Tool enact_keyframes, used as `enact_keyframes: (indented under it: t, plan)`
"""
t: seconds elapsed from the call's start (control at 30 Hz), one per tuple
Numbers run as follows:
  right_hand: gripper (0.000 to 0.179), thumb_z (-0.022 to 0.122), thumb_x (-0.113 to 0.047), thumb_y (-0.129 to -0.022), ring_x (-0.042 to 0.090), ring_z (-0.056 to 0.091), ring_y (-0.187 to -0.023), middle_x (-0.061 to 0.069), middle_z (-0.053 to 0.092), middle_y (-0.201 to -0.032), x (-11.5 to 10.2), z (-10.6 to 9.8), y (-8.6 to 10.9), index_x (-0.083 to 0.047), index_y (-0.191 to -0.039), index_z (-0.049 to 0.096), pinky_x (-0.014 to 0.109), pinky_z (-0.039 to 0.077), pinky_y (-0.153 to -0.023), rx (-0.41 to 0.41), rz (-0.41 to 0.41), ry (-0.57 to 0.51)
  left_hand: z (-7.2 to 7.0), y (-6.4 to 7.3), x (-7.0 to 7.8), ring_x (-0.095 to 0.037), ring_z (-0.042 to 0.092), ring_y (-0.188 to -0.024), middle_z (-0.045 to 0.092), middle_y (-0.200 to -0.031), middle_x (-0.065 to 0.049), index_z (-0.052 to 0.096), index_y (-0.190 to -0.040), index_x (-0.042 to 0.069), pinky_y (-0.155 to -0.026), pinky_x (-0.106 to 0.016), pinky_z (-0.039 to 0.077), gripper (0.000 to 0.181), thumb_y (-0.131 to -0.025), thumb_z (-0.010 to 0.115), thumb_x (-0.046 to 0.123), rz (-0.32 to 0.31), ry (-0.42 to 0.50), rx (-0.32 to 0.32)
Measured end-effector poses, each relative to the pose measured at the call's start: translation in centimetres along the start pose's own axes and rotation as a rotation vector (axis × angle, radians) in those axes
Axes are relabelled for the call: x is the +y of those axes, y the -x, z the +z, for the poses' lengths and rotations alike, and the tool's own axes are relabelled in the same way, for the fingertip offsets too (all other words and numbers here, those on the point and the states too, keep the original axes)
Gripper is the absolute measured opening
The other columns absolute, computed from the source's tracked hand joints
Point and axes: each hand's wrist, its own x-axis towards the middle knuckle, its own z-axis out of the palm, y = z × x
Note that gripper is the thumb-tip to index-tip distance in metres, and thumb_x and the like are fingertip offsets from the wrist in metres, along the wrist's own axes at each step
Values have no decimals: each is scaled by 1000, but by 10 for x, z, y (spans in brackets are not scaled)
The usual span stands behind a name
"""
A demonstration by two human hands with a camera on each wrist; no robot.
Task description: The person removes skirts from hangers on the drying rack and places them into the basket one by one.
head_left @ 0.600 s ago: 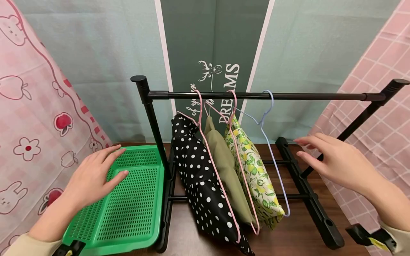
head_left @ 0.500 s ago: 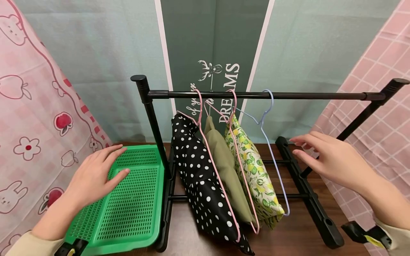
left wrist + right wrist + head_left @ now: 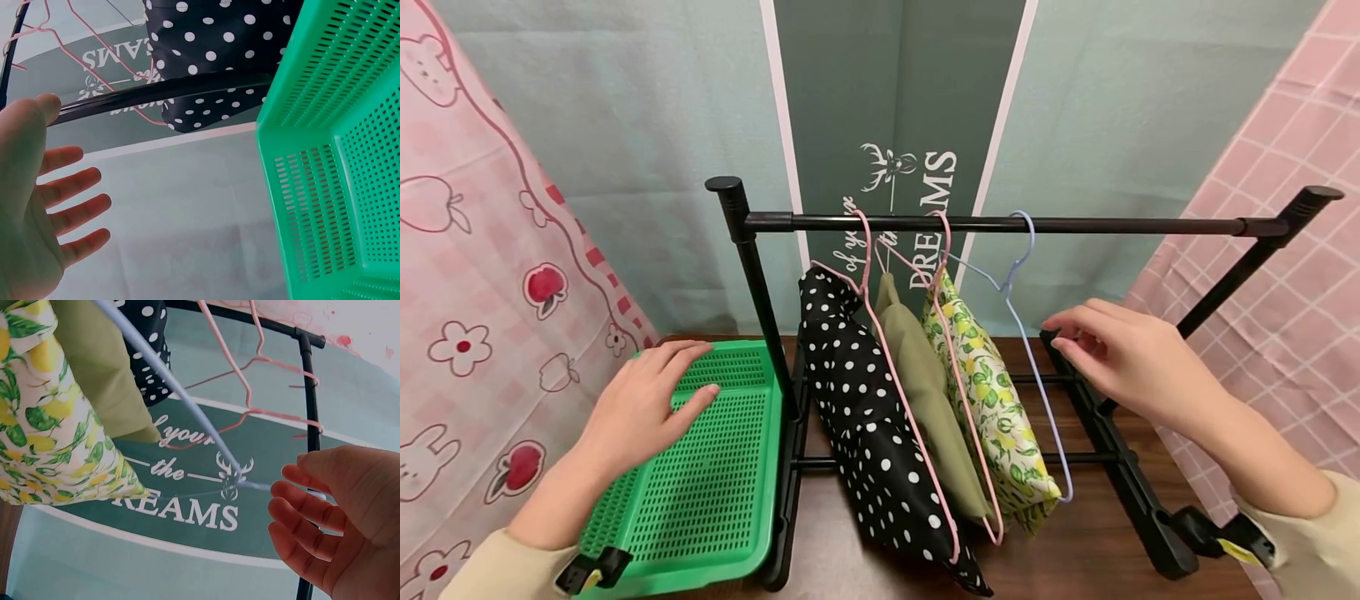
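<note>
Over the green basket (image 3: 700, 492), my left hand (image 3: 636, 408) hovers with fingers stretched and thumb apart, holding nothing. My right hand (image 3: 1127, 358) is in the air just right of the blue hanger (image 3: 1009, 283), its fingers loosely bent and nothing in them. From the black rail (image 3: 1135, 226) hang a black polka-dot cloth (image 3: 865, 400) and an olive cloth (image 3: 925, 392), each on a pink hanger (image 3: 867, 275). A lemon-print cloth (image 3: 996, 400) hangs on the blue hanger. In the right wrist view, the right hand (image 3: 362, 512) overlaps the blue hanger's hook end.
The rack's left post (image 3: 760, 300) rises between basket and cloths. Its right foot (image 3: 1138, 492) lies below the right forearm. A pink print curtain (image 3: 467, 250) borders the left, a pink checked one (image 3: 1285, 167) the right, and a grey-green curtain (image 3: 625, 125) the back.
The right hand has moved left toward the blue hanger, its fingers bending a little more. The left hand has shifted slightly right over the basket. Cloths and hangers keep their places.
</note>
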Motion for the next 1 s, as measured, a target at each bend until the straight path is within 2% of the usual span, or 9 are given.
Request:
enact_keyframes:
  t: [0.27,0.53,0.8,1.0]
  plan:
    - [17,66,-5,-77,0,44,-61,-10,56,-75,-10,7,-17,-14,-92,67,14,35,-55,3,-50,-38,8,-3,3,-30,55,-99,57,-114,-10,56,-121,7,-81,-49,42,44,-82,68,24,8,15,36]
    - [23,68,-3,-75,1,51,-63,-9,61,-78,-18,13,-31,-16,-94,68,19,41,-54,12,-46,-77,19,-5,9,-30,55,-100,57,-115,-11,57,-120,7,-80,-49,44,40,-84,66,23,-23,63,56]
    - [19,67,-5,-80,3,53,-64,-7,62,-78,-26,18,-45,-14,-96,68,24,44,-54,-5,-24,-114,34,-8,13,-30,56,-102,59,-114,-10,58,-119,8,-79,-50,45,38,-86,64,23,-42,101,73]
    - [16,65,-5,-82,3,53,-63,-5,61,-75,-28,22,-53,-13,-95,69,25,45,-54,-20,-13,-119,44,-7,14,-28,57,-103,59,-115,-7,59,-119,10,-78,-49,47,36,-86,64,23,-59,126,53]
